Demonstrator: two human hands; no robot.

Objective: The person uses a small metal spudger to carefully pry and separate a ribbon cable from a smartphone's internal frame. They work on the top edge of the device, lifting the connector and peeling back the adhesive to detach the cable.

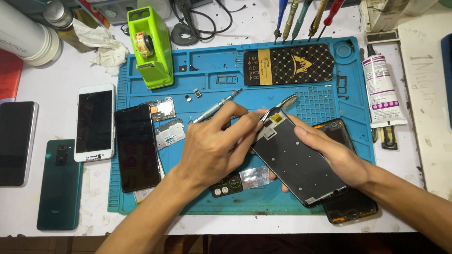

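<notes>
fingers [247, 124]: our left hand [211, 150] pinches a screwdriver [215, 107]
right hand [335, 153]: we clasp the phone frame [298, 161]
green tape dispenser [151, 47]: at ten o'clock on the blue mat [208, 80]

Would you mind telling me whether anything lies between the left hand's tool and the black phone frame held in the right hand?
Nothing visible does: the left hand holds the slim metal tool right beside the black phone frame's top edge, which the right hand steadies.
</notes>
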